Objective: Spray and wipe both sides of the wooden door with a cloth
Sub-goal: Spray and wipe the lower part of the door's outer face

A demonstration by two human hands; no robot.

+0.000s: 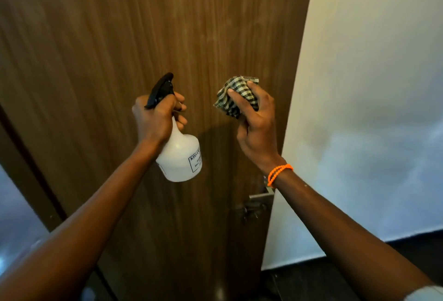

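Note:
A brown wooden door (143, 37) fills the middle and left of the view. My left hand (155, 116) grips the neck of a white spray bottle (182, 157) with a black trigger head, its nozzle turned toward the door face. To its right, my right hand (254, 121) holds a bunched green-and-white checked cloth (233, 94) close to the door, near its right edge. An orange band circles my right wrist.
A metal handle and lock (256, 202) sit on the door's right edge, below my right wrist. A white wall (371, 109) stands to the right, above dark flooring (323, 276). The dark door frame (28, 169) runs down the left.

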